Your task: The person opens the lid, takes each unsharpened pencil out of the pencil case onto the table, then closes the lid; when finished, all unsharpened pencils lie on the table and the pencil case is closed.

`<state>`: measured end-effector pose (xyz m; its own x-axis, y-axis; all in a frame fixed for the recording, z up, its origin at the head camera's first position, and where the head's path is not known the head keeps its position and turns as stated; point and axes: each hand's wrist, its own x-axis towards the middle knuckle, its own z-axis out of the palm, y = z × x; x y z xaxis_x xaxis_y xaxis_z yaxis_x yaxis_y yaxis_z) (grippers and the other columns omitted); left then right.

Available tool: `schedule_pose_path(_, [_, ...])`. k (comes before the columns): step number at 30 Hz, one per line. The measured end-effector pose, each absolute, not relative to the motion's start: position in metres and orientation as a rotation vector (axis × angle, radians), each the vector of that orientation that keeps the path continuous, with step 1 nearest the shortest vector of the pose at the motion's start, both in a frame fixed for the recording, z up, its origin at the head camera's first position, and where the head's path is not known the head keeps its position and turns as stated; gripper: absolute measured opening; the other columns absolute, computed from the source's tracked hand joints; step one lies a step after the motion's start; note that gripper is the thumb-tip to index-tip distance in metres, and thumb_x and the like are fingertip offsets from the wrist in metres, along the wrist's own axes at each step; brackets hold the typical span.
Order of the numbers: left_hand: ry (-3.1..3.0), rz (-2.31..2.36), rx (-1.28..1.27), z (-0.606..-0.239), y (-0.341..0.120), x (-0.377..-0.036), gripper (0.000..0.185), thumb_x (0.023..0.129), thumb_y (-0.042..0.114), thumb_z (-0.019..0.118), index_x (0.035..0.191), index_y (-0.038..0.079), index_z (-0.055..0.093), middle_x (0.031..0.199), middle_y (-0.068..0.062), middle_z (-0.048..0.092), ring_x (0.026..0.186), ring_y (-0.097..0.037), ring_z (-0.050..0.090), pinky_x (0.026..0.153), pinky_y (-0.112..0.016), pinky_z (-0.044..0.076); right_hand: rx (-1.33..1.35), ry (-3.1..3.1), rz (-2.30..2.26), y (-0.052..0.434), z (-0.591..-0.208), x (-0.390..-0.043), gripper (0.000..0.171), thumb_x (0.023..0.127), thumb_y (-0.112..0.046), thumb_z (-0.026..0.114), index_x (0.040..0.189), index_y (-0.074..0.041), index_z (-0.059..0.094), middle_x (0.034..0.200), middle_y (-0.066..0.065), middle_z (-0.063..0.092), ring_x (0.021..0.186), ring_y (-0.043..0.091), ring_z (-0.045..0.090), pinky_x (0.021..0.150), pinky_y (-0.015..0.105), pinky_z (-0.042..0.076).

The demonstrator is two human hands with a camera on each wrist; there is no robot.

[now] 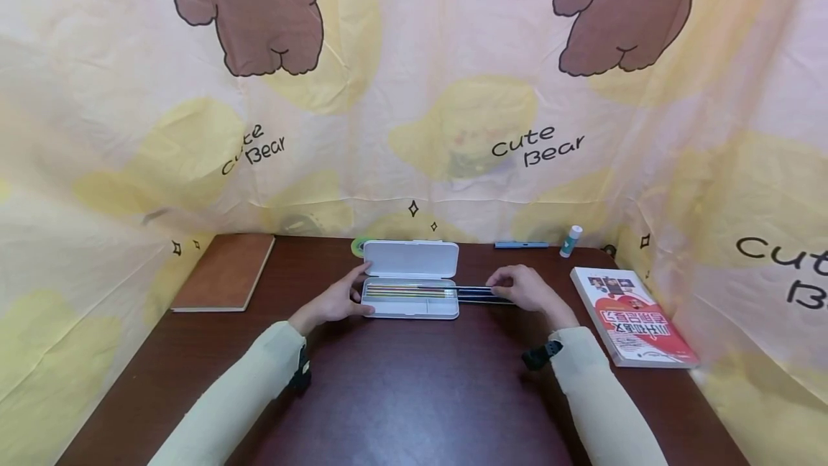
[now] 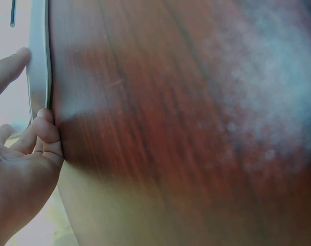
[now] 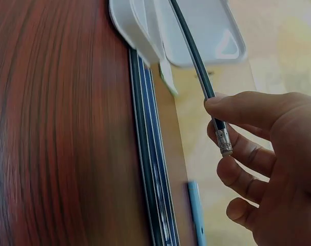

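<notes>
A white pencil case (image 1: 411, 286) lies open on the dark wooden table (image 1: 401, 387), with several coloured pencils in its tray. My left hand (image 1: 336, 302) rests against the case's left end, fingers touching its edge (image 2: 40, 77). My right hand (image 1: 525, 288) pinches a dark pencil (image 3: 196, 61) near its metal ferrule, the other end reaching over the case (image 3: 196, 31). Dark pencils (image 3: 150, 169) lie side by side on the table just right of the case (image 1: 481, 293).
A brown notebook (image 1: 226, 272) lies at the back left. A red and white book (image 1: 630, 315) sits at the right edge. A glue stick (image 1: 571, 241), a blue pen (image 1: 520, 244) and a green tape roll (image 1: 359, 244) lie along the back. A bear-print curtain surrounds the table.
</notes>
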<state>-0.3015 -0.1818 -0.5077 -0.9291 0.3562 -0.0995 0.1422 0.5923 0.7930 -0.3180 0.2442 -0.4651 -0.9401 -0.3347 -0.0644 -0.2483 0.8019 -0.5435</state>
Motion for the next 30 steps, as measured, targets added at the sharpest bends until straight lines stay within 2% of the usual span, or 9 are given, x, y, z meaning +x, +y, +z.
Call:
schedule_pose_path(19, [2.569, 1.25, 0.41, -0.507, -0.182, -0.301, 0.102, 0.082, 0.022, 0.084, 0.16, 0.024, 0.018, 0.148, -0.015, 0.048, 0.091, -0.019, 0.054, 0.076, -0.029, 0.046, -0.296, 2.831, -0.787, 0.307, -0.481, -0.306, 0.011, 0.094, -0.023, 0.07, 0.104, -0.023, 0.075, 0.106, 0.002, 0.071, 0.096, 0.022, 0.056, 0.087, 0.042, 0.047])
schedule_pose_path(26, [2.569, 1.256, 0.415, -0.509, -0.182, -0.301, 0.103, 0.081, 0.022, 0.084, 0.16, 0.025, 0.018, 0.148, -0.015, 0.049, 0.091, -0.019, 0.054, 0.075, -0.029, 0.046, -0.259, 2.821, -0.799, 0.316, -0.485, -0.302, 0.012, 0.093, -0.021, 0.071, 0.103, -0.022, 0.076, 0.109, 0.004, 0.072, 0.099, 0.024, 0.057, 0.091, 0.048, 0.047])
schedule_pose_path(30, [2.576, 1.251, 0.419, -0.508, -0.181, -0.301, 0.102, 0.082, 0.022, 0.084, 0.16, 0.024, 0.019, 0.147, -0.015, 0.05, 0.091, -0.019, 0.055, 0.075, -0.029, 0.046, -0.222, 2.814, -0.796, 0.319, -0.487, -0.301, 0.01, 0.093, -0.02, 0.071, 0.101, -0.022, 0.076, 0.108, 0.005, 0.072, 0.099, 0.025, 0.057, 0.089, 0.048, 0.046])
